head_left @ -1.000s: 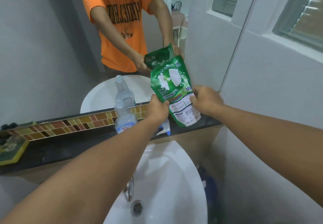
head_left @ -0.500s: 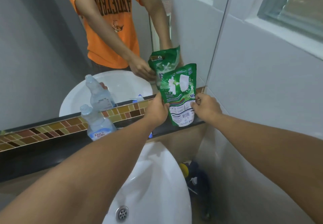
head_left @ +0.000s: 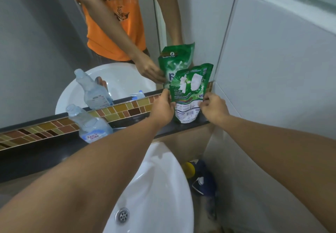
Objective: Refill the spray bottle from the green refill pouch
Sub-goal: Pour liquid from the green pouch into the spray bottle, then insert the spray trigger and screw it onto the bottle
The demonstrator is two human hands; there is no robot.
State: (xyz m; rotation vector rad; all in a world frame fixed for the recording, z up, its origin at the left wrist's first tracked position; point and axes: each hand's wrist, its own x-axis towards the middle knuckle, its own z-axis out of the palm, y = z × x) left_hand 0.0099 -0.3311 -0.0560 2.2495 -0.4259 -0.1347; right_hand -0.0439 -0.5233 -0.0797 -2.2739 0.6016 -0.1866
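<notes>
The green refill pouch (head_left: 189, 94) stands upright on the black ledge (head_left: 45, 152) against the mirror, near the right wall. My left hand (head_left: 162, 108) grips its left edge and my right hand (head_left: 213, 108) pinches its right edge. The clear spray bottle (head_left: 89, 125), with no spray head on its open neck, stands on the ledge to the left, partly hidden by my left forearm. A white and blue spray head shows only as a reflection (head_left: 137, 94) in the mirror.
A white washbasin (head_left: 160, 187) with a metal drain (head_left: 122, 215) sits below the ledge. A tile strip (head_left: 54, 126) runs under the mirror. Blue and yellow items (head_left: 200, 176) lie on the floor between basin and right wall.
The pouch has come down from a tilted, lifted position and now stands upright on the ledge. Both hands stayed on its edges. The view has shifted right and down.
</notes>
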